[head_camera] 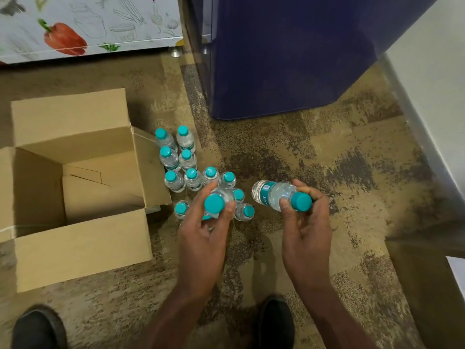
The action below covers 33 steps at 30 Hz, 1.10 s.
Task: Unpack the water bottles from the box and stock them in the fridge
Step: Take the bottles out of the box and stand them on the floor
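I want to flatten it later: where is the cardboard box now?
In the head view the open cardboard box sits on the carpet at left, beside the standing bottles.

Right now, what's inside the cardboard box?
Only bare cardboard bottom flaps show inside the box. Its near wall hides the closest strip of the bottom.

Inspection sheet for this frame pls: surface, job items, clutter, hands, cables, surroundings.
Surface: patterned carpet.
Job's things: cardboard box open, no bottles visible inside; standing bottles clustered beside it; blue fridge, door looks shut.
Clutter: nothing seen.
Grippers: left hand grips first bottle, cap toward camera; right hand grips second bottle, tilted.
Cables: nothing seen.
Surroundings: vegetable-print cabinet, white wall, dark shoes.
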Each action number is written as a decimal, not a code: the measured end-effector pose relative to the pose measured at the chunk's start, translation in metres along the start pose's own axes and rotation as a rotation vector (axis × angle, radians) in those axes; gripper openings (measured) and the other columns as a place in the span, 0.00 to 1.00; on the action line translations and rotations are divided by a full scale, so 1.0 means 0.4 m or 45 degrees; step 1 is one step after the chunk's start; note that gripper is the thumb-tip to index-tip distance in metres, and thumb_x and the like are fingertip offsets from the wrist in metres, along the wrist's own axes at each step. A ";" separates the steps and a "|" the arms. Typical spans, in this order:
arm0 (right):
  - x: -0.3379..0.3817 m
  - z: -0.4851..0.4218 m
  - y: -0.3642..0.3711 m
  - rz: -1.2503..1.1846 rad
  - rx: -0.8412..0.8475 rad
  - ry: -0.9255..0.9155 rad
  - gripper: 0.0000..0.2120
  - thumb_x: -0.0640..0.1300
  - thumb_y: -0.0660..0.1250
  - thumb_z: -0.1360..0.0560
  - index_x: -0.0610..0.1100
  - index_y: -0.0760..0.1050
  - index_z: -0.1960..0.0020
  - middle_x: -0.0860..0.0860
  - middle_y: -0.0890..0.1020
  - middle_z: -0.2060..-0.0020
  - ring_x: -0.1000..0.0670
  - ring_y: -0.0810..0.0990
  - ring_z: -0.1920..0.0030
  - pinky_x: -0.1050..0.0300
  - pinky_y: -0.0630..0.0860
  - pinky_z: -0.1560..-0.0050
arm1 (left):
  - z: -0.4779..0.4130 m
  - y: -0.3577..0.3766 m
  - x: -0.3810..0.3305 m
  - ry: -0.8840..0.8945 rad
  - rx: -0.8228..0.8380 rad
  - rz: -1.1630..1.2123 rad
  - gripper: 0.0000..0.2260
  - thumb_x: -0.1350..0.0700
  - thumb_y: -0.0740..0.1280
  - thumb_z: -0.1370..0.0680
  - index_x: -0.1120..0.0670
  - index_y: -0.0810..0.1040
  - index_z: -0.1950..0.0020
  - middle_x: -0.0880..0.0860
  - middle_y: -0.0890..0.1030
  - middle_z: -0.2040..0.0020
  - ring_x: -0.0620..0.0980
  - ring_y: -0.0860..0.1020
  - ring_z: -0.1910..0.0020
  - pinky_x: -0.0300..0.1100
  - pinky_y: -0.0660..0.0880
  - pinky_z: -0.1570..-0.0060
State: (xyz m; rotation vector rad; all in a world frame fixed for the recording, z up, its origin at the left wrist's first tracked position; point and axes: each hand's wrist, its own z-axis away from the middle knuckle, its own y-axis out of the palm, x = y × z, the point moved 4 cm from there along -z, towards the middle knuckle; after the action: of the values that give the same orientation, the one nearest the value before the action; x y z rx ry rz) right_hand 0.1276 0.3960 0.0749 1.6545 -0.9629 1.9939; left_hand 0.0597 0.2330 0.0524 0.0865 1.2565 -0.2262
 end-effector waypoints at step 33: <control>-0.416 -0.100 -0.001 0.544 0.347 0.150 0.14 0.44 0.63 0.20 0.52 0.68 0.35 0.56 0.79 0.48 0.59 0.78 0.53 0.68 0.71 0.59 | -0.357 0.286 0.225 0.193 0.723 -0.796 0.17 0.55 0.78 0.25 0.49 0.83 0.36 0.40 0.83 0.44 0.33 0.79 0.46 0.33 0.74 0.44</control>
State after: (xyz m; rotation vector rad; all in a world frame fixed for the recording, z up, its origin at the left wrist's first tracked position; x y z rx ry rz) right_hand 0.1396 0.4472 -0.0881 1.5354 -1.1140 2.5732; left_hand -0.0225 0.3602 -0.0840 0.1997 1.3104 -1.1337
